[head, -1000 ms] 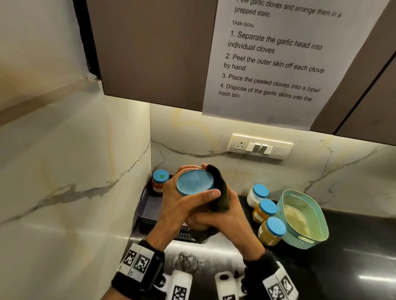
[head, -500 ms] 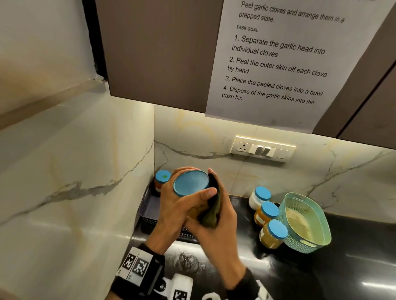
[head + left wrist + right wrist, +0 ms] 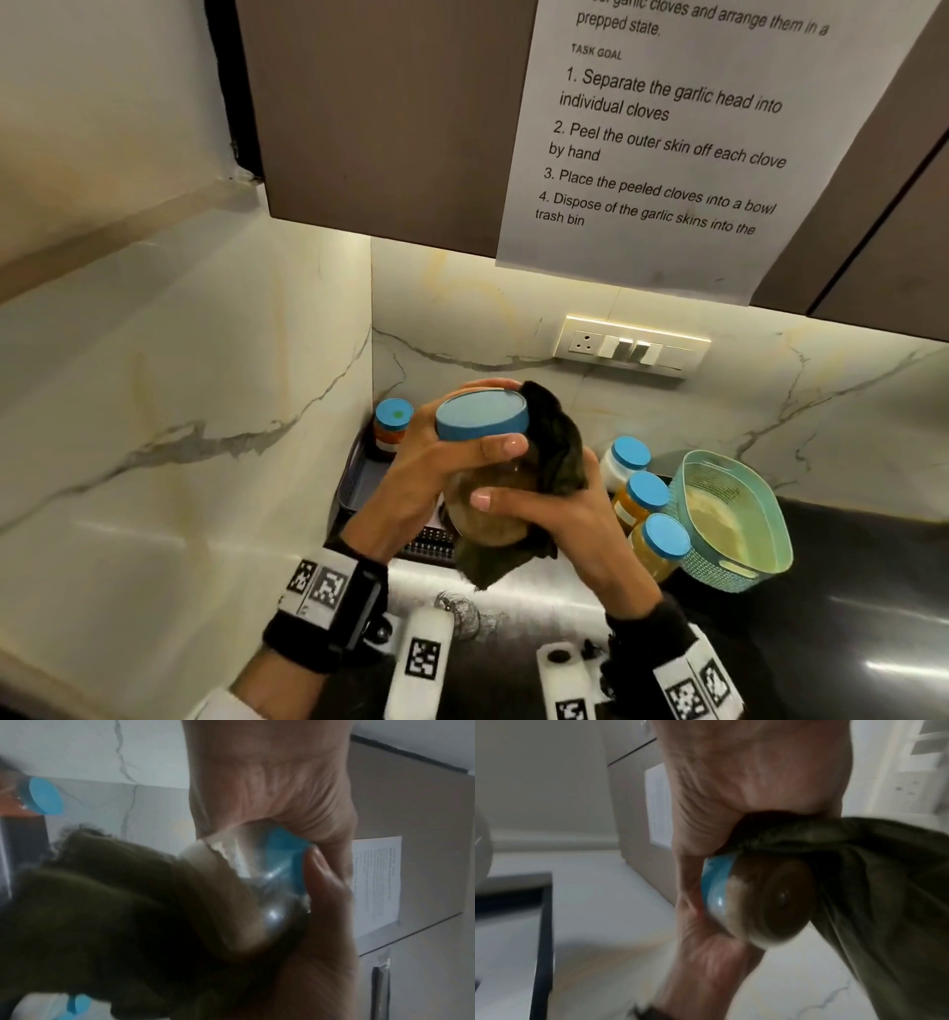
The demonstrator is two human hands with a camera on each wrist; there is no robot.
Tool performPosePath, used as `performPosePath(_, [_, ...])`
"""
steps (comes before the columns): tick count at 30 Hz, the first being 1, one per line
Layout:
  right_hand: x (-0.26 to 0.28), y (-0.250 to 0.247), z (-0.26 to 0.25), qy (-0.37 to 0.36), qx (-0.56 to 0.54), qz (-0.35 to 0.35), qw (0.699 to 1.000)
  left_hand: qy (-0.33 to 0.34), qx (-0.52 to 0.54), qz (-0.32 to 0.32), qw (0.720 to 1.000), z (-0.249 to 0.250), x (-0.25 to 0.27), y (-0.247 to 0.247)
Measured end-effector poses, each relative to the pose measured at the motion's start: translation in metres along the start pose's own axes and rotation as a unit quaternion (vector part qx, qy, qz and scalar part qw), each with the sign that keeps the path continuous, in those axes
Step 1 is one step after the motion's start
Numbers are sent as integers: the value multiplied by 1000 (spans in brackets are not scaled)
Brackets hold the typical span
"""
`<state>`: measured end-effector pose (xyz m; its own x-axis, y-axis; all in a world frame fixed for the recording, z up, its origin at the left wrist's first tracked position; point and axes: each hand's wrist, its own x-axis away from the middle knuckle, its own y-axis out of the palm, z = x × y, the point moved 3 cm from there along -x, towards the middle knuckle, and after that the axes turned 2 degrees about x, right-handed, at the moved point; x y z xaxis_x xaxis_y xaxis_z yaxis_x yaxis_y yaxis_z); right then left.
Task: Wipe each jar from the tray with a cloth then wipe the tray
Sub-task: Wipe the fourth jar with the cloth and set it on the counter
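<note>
From the head view we see the left hand (image 3: pixel 431 462) clamped round a blue-lidded jar (image 3: pixel 482 419) held above the tray (image 3: pixel 359 483), and the right hand (image 3: pixel 560 519) wrapping a dark green cloth (image 3: pixel 557 452) round its body. Only there do we see three jars (image 3: pixel 642 493) on the surface beside a teal basket (image 3: pixel 739 560). The right wrist view alone shows the jar's base (image 3: pixel 780 898)

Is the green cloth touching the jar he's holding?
Touching. In the head view the cloth wraps against the jar, pressed by the right hand; the right wrist view shows it lying against the glass.
</note>
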<state>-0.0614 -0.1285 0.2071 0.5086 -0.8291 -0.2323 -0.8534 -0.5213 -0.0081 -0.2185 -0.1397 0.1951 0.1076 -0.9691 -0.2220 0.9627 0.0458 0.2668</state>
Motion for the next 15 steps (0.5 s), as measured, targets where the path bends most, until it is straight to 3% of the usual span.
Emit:
performPosePath(4, [10, 18, 7, -60, 44, 91, 993, 20, -19, 74, 997, -2, 4, 7])
performPosePath(8, [25, 36, 29, -166, 194, 219, 942, 29, -23, 90, 995, -9, 8, 8])
performPosePath(10, [20, 30, 33, -145, 143, 207, 957, 51, -47, 111, 991, -11, 8, 8])
performPosePath(12, [6, 21, 28, -63, 57, 134, 987, 72, -65, 135, 986, -12, 9, 6])
performPosePath(15, [-3, 19, 26, -31, 28, 102, 994, 72, -60, 133, 987, -12, 4, 2])
